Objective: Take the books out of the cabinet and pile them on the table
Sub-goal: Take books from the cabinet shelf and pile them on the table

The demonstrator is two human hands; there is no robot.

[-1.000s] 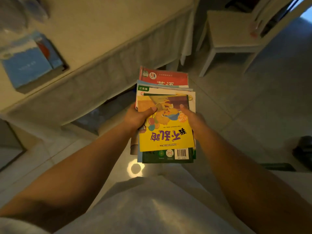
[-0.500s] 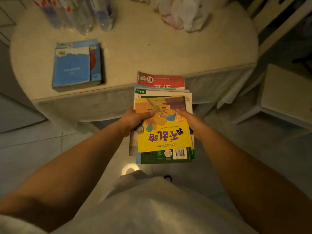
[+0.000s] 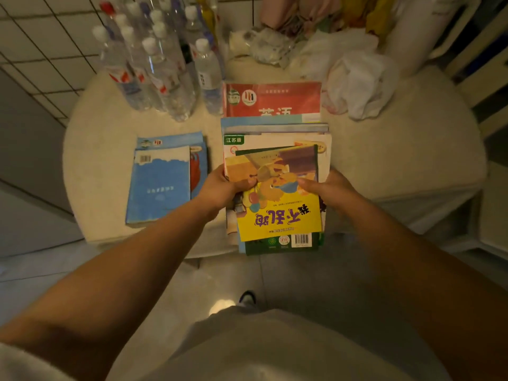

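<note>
both hands on a stack of books (image 3: 277, 171), carried over the near edge of the desk (image 3: 412, 149). left hand (image 3: 220, 188) grips the stack's left side, thumb curled over the top cover; right hand (image 3: 327, 188) grips the right side the same way, thumb on the yellow cover. fingers of both go under the stack, out of sight. stack looks like several thin books, yellow picture book on top, a red-covered one sticking out at the far end. its far half is over the desk, its near end hangs past the near edge. can't tell if the bottom touches the desk yet; looks held just above it.

done so far, as a judgement: one small pile of blue books (image 3: 165, 177) already lies on the desk near the near-left edge, just beside the left hand. this stack is the next batch and is not set down.

left to do: lower it, probably onto or next to the blue pile. cabinet isn't in view, so can't say how many books remain in it.

water bottles (image 3: 159, 72) stand at the far-left edge, crumpled plastic bags (image 3: 354, 81) at the far-right.
</note>
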